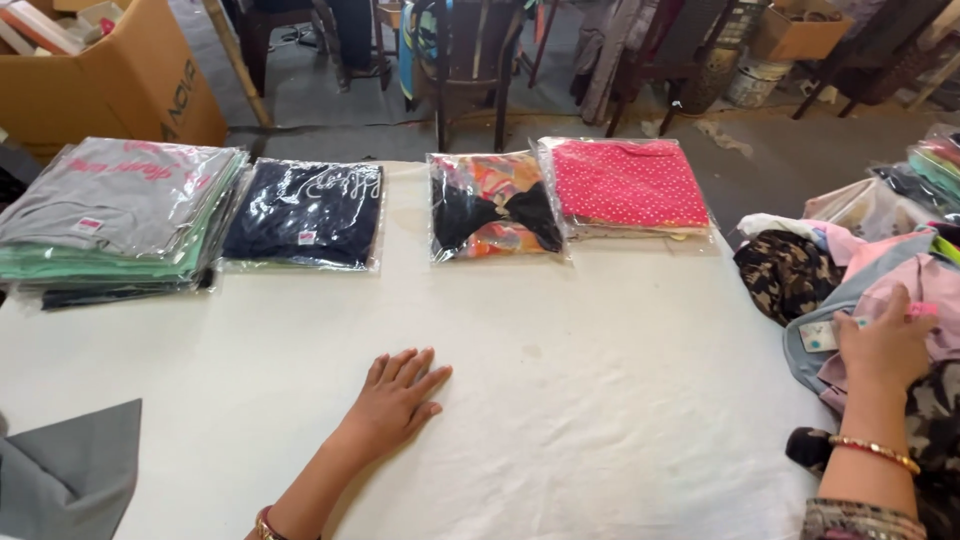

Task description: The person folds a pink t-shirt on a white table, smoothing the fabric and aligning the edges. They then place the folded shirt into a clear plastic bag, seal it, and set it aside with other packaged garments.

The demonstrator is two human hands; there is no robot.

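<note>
Left hand (395, 395) rests flat, fingers spread, on the white-clothed bench (600, 400); right hand (885, 345) grips pale pink loose fabric (935, 290) (the far-right pile could slide off).

Clearance: open white table (600, 420) centre.
Bagged garment stacks (120, 215) block the far edge; the loose clothing heap (850, 270) blocks the right side.

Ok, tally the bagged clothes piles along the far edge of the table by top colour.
Grey-topped stack: 1
Navy pack: 1
Orange-and-black patterned pack: 1
Pink dotted stack: 1
Total: 4 piles on the white table. The left hand lies flat on it; the right hand rests on the loose clothes.
</note>
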